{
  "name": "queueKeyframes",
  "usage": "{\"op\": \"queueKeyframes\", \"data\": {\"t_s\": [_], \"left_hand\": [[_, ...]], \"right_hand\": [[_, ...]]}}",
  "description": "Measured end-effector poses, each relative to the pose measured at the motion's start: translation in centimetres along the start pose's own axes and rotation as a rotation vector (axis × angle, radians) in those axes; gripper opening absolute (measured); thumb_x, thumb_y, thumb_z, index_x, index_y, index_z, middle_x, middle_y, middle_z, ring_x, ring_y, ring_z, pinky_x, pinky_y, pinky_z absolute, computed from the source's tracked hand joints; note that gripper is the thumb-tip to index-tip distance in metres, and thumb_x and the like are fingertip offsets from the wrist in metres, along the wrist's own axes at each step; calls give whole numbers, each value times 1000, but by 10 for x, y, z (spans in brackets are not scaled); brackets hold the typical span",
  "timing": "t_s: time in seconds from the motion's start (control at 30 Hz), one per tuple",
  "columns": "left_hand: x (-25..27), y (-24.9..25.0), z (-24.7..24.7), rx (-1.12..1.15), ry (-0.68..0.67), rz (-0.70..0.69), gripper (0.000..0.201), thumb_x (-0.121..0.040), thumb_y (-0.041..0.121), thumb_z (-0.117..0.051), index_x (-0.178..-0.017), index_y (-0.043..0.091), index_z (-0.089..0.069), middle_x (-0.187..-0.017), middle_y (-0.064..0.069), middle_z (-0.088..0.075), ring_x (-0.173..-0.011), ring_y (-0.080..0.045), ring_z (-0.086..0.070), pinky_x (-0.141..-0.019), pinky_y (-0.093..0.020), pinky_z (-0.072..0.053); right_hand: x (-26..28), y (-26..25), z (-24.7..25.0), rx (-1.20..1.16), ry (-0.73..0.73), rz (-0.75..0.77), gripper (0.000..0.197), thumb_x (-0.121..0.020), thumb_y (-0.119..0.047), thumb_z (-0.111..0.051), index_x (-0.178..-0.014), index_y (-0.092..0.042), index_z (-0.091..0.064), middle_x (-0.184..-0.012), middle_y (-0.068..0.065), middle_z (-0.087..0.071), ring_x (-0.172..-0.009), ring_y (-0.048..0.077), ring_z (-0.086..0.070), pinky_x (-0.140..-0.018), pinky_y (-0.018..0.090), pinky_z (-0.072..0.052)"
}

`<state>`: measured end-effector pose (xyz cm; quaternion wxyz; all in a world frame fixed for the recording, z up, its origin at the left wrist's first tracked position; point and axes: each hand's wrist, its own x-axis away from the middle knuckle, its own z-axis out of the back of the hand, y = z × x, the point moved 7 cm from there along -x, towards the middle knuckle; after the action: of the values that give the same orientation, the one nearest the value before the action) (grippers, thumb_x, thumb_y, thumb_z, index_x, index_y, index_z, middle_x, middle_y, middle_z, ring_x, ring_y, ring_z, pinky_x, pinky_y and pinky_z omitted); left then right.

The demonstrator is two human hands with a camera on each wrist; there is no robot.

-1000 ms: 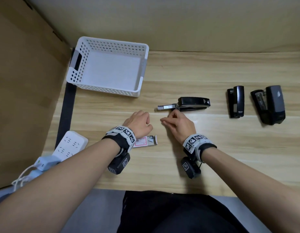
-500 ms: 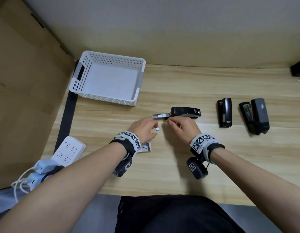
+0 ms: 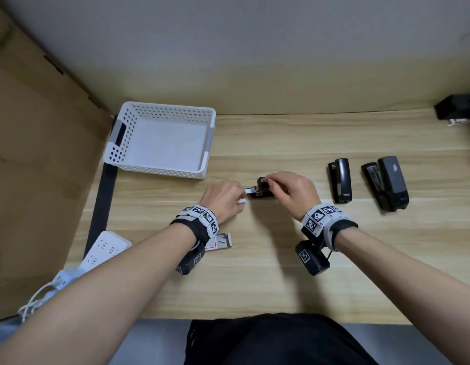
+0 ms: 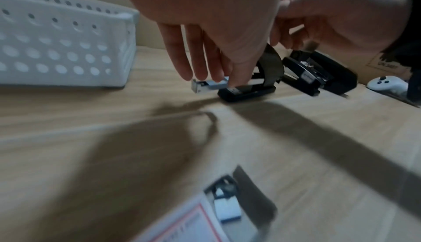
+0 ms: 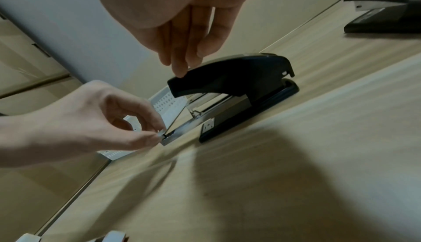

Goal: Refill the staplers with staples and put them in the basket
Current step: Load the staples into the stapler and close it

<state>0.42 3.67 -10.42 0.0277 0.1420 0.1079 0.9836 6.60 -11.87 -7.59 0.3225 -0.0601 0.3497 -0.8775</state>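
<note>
On the wooden counter (image 3: 281, 259) a black stapler (image 5: 239, 91) sits in the middle, its top cover raised and its metal staple tray (image 4: 209, 84) slid out toward the left. The right hand (image 3: 294, 192) reaches over it from the right, its fingertips (image 5: 180, 69) curled onto the front edge of the lifted cover, a narrow grip that holds the cover up. The left hand (image 3: 223, 200) is just left of the stapler, thumb and forefinger pinched on the outer end of the tray; in the right wrist view a small metal piece shows between those fingertips, but I cannot tell whether it is a strip of staples. 2 more black staplers (image 3: 340, 183) lie side by side well to the right, both opened. The white perforated basket (image 3: 123, 143) stands at the far left. An opened box of staples (image 4: 218, 210) lies near the person, partly under the left wrist, and a white power strip (image 3: 104, 248) rests at the near left edge.
</note>
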Motion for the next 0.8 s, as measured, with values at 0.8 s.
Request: {"op": "queueKeyframes", "data": {"t_s": [0.8], "left_hand": [[-27, -35, -6, 129, -103, 39, 18, -90, 26, -62, -100, 17, -74, -96, -1, -72, -88, -20, -64, -77, -33, -52]], "right_hand": [[-6, 36, -30, 202, -254, -65, 57, -78, -44, -70, -128, -24, -50, -117, -2, -59, -105, 25, -52, -91, 38, -35]]}}
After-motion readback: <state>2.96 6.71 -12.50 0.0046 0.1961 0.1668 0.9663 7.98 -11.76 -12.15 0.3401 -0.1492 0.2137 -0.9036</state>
